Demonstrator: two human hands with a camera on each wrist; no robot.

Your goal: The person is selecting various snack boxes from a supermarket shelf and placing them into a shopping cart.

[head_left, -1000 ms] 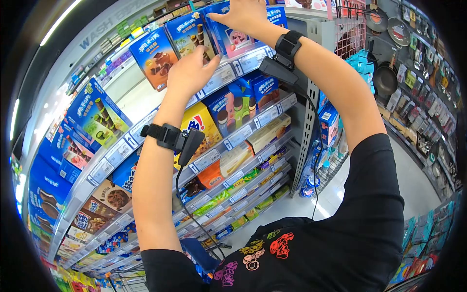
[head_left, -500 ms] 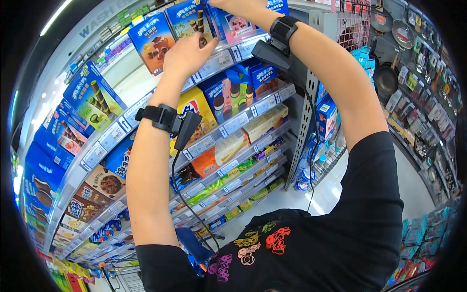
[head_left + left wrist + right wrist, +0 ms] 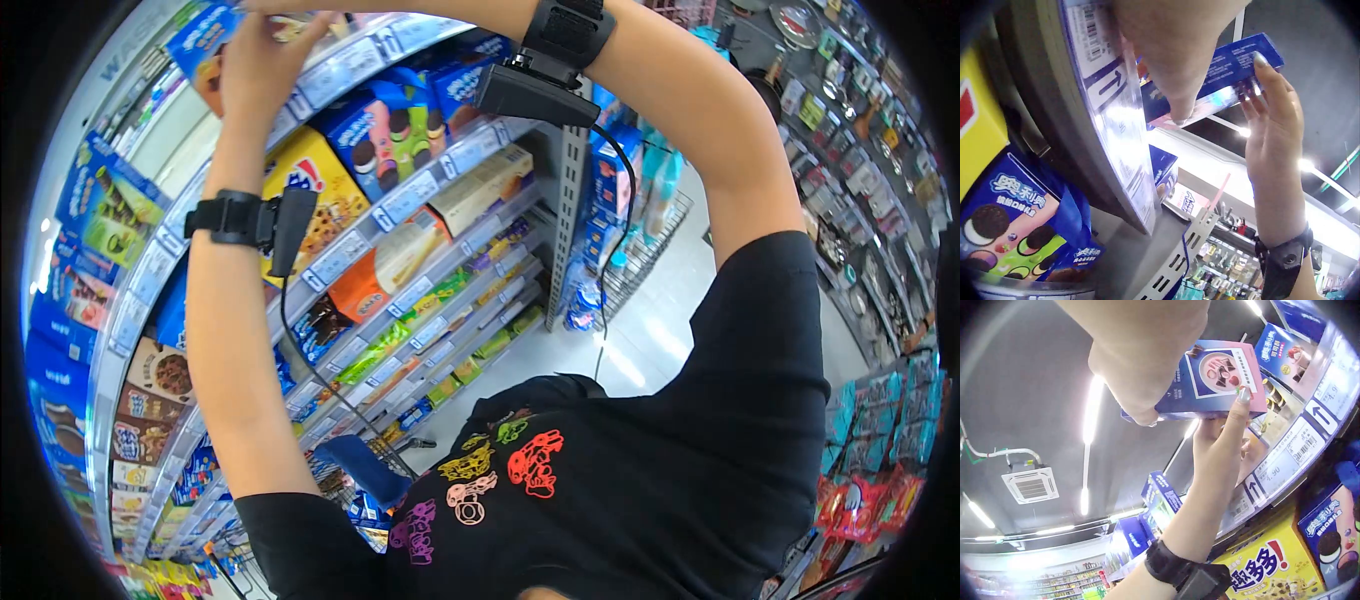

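Both hands hold a blue-and-pink snack box (image 3: pixel 1222 375) tilted above the top shelf's edge. In the right wrist view, my left hand (image 3: pixel 1222 440) comes from below, its thumb on the box's printed front near a lower corner. My right hand (image 3: pixel 1141 369) grips the opposite side there. From the left wrist, my right hand (image 3: pixel 1275 125) shows with its thumb on the box's blue side (image 3: pixel 1235 62) and its fingers underneath. At the head view's top left, my left hand (image 3: pixel 260 65) overlaps another blue box (image 3: pixel 200 45); the held box is hidden there.
Tilted shelves carry a yellow cookie box (image 3: pixel 315 185), a blue cookie gift box (image 3: pixel 385 130) and several other snacks. Price labels (image 3: pixel 1300 440) line the shelf edge. A perforated metal post (image 3: pixel 570 180) ends the rack; a wire basket (image 3: pixel 650 240) stands beyond it.
The right hand has moved left from the boxes at the shelf's right end, now holding a box, and the hands have come together. The head view has shifted, so shelves appear further left and higher.
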